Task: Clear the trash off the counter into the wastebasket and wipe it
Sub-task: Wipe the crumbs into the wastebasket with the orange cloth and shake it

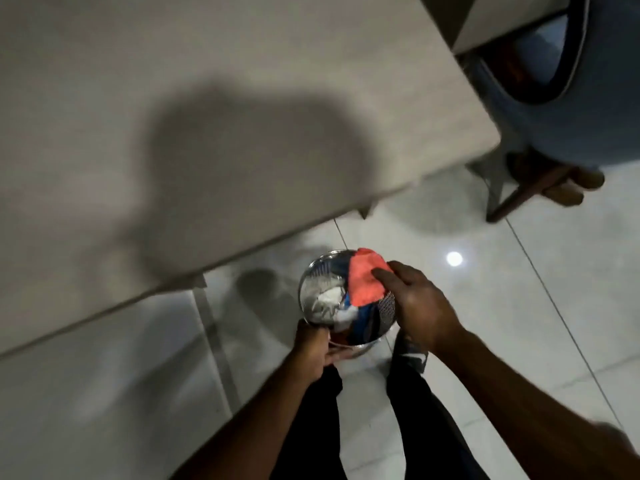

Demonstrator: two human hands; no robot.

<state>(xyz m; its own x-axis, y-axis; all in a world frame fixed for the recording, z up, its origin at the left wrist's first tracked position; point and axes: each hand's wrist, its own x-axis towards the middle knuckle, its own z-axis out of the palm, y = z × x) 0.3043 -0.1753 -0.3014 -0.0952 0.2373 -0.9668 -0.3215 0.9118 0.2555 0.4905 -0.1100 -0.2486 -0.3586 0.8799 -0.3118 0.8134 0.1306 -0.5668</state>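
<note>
Holding the metal wastebasket point(318, 289) by its near rim, your left hand point(317, 348) is curled closed around the edge closest to your body, steadying the bin over the tiled floor point(485, 306). Your right hand point(420, 306) sits on the bin's far-right rim with its fingers bent down over an orange cloth point(365, 280); the thumb presses on the cloth, so you appear to have it pinched, though blur hides how firmly. Just left of that hand, inside the bin, lie crumpled white paper point(330, 296) and some blue scraps point(360, 315).

Judging by this, the trash step looks finished: the counter point(173, 98), ahead of and above both hands, shows nothing on the part in view but your shadow. The wiping step seems still to come, and the cloth for it is at the bin rather than on the counter.

Your next move likely calls for lifting the cloth clear of the rim without dragging paper out with it. Set the bin down with your left hand, then carry the cloth up and forward to the counter surface.
</note>
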